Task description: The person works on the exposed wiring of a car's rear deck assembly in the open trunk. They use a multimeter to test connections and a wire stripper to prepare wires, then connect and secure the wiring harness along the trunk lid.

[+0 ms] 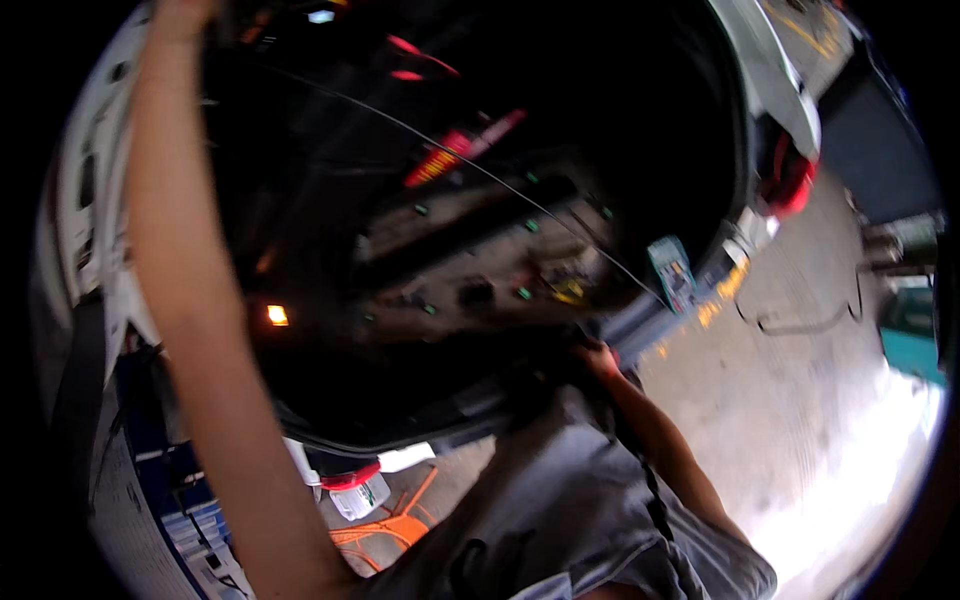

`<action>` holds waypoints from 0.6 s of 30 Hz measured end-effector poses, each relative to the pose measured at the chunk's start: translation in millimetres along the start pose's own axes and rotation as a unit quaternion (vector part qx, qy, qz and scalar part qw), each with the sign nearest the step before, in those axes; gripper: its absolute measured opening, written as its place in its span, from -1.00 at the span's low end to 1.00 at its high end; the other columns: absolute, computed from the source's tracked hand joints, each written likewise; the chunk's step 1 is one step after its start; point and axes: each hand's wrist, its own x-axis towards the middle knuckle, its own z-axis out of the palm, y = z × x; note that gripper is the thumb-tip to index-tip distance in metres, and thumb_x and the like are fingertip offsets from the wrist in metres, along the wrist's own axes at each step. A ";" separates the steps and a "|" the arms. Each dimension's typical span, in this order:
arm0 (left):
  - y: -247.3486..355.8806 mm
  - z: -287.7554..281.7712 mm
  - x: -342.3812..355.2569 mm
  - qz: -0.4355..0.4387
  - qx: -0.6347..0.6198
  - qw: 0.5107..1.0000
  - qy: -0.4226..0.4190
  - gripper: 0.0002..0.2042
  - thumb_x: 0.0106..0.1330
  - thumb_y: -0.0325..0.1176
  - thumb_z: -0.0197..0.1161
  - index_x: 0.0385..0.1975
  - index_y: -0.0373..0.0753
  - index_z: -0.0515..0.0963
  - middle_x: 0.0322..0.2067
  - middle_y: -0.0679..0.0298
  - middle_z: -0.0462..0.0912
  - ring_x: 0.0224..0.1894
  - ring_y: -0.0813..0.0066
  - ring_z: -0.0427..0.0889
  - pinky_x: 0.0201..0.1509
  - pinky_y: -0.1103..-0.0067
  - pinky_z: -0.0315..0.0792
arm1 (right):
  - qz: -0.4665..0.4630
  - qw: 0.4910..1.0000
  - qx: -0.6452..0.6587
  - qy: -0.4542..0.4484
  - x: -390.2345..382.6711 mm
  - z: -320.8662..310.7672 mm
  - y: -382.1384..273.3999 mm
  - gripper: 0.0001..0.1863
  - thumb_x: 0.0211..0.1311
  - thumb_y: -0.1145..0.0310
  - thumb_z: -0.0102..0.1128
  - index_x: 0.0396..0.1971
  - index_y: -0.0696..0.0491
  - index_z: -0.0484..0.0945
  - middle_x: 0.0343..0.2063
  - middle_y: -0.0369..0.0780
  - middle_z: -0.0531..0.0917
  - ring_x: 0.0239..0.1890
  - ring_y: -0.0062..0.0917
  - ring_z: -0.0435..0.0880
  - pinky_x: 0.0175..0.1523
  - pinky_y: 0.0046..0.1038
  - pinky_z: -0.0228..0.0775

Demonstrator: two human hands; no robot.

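My left arm stretches up along the left side of a car's open rear compartment; only the base of my left hand (pixel 184 10) shows at the top edge, its fingers out of sight. At the near sill (pixel 470 430), my right hand (pixel 598 362) is low and close to my body, beside something dark. Blur and shadow hide its fingers and whatever they may hold. Inside lies a bare, greyish floor panel (pixel 400 240) with several small green clips (pixel 532 226). A red and yellow object (pixel 440 162), blurred, lies farther in.
A thin cable (pixel 430 140) crosses the compartment toward a teal flat pack (pixel 671 273) on the right rim. An orange light (pixel 277 316) glows at left. Red tail lamp (pixel 795 188) at right; orange metal frame (pixel 400 525) and white tub (pixel 360 496) below.
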 end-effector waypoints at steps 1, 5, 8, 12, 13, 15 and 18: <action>8.0 -41.3 25.4 0.011 0.046 0.999 -0.018 -0.69 0.24 -0.43 -0.08 -0.08 -0.28 0.52 -0.34 0.14 0.58 -0.62 0.49 0.35 -0.73 0.74 0.08 | -0.018 0.997 0.052 -0.054 -15.9 -0.2 -26.4 -0.67 0.23 0.26 0.29 -0.09 0.16 0.66 -0.23 -0.25 0.73 -0.20 -0.56 0.66 -0.07 -0.48 0.48; 1.6 -12.5 11.9 0.019 0.074 0.997 0.008 -0.79 0.33 -0.45 -0.04 -0.16 -0.21 0.54 -0.33 0.17 0.64 -0.61 0.49 0.39 -0.65 0.67 0.11 | -0.177 0.984 -0.023 -0.032 9.9 3.7 21.2 -0.71 0.22 0.33 0.25 -0.12 0.17 0.66 -0.25 -0.22 0.72 -0.17 -0.48 0.66 -0.06 -0.46 0.48; 4.6 -21.9 24.7 -0.008 0.089 0.993 -0.073 -0.89 0.43 -0.35 0.08 -0.23 -0.20 0.53 -0.45 0.26 0.58 -0.64 0.57 0.36 -0.66 0.66 0.08 | -0.083 0.993 0.079 -0.024 6.9 2.6 10.3 -0.73 0.18 0.31 0.26 -0.25 0.20 0.68 -0.31 -0.24 0.71 -0.22 -0.50 0.64 -0.10 -0.48 0.45; 1.1 -38.0 26.5 0.021 0.092 0.989 -0.115 -0.84 0.41 -0.35 0.13 -0.11 -0.26 0.52 -0.34 0.25 0.60 -0.60 0.58 0.33 -0.60 0.65 0.14 | -0.026 0.996 0.087 -0.005 -10.3 3.5 -17.0 -0.78 0.15 0.35 0.30 -0.27 0.17 0.67 -0.35 -0.30 0.71 -0.27 -0.55 0.62 -0.13 -0.50 0.43; 2.8 -39.7 23.5 0.054 0.111 0.985 -0.116 -0.74 0.42 -0.35 0.15 0.02 -0.30 0.52 -0.23 0.24 0.63 -0.54 0.60 0.29 -0.52 0.65 0.15 | -0.032 0.995 0.093 -0.018 -9.6 4.2 -26.1 -0.78 0.15 0.35 0.30 -0.26 0.16 0.67 -0.35 -0.30 0.71 -0.27 -0.55 0.62 -0.13 -0.49 0.43; 1.6 -42.1 14.6 0.058 0.121 0.987 -0.093 -0.73 0.39 -0.33 0.17 0.00 -0.32 0.53 -0.20 0.19 0.66 -0.54 0.58 0.34 -0.52 0.64 0.16 | -0.038 0.993 0.105 -0.045 0.7 3.7 -2.8 -0.79 0.16 0.36 0.30 -0.25 0.16 0.67 -0.34 -0.29 0.71 -0.27 -0.56 0.61 -0.13 -0.49 0.43; -2.1 -30.6 -7.1 0.059 0.145 0.986 -0.065 -0.73 0.36 -0.35 0.21 -0.05 -0.38 0.55 -0.24 0.13 0.67 -0.55 0.56 0.36 -0.52 0.62 0.15 | -0.048 0.996 0.077 -0.024 13.9 2.5 20.7 -0.74 0.17 0.36 0.30 -0.18 0.16 0.66 -0.32 -0.29 0.72 -0.27 -0.55 0.62 -0.11 -0.50 0.43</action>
